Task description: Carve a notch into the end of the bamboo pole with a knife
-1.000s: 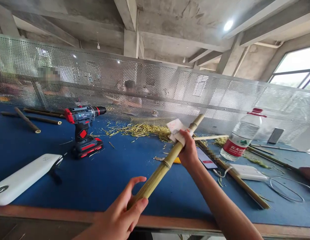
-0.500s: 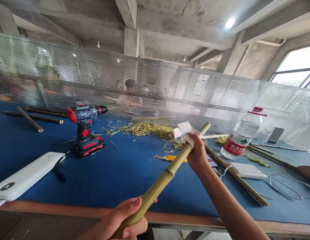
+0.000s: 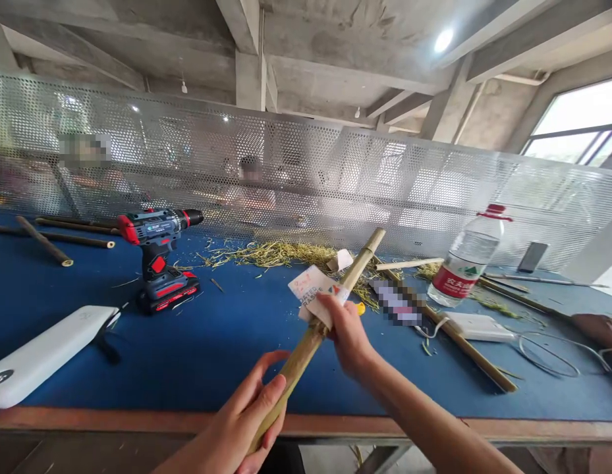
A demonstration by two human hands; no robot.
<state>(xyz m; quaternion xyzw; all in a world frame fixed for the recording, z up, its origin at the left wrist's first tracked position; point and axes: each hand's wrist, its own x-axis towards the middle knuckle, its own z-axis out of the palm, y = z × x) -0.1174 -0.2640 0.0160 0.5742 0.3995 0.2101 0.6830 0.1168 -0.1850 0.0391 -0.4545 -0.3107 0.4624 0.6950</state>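
- The right hand (image 3: 346, 327), pinching folded sandpaper (image 3: 313, 292) around the bamboo (image 3: 330, 316), has slid back from the far tip to mid-length: a rubbing stroke along the stem.
- The left hand (image 3: 246, 421) holds the near end at bottom centre, fingers loosely curled, thumb lifted.
- The bamboo slants up toward frame centre, above the blue table (image 3: 226, 342).
- Drill (image 3: 157, 257) at left, bottle (image 3: 464, 263) at right, shavings (image 3: 276, 253) behind; nothing blocks the stroke.

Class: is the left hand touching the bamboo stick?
Touching. The head view shows the left hand with its fingers wrapped around the bamboo stick's lower end.
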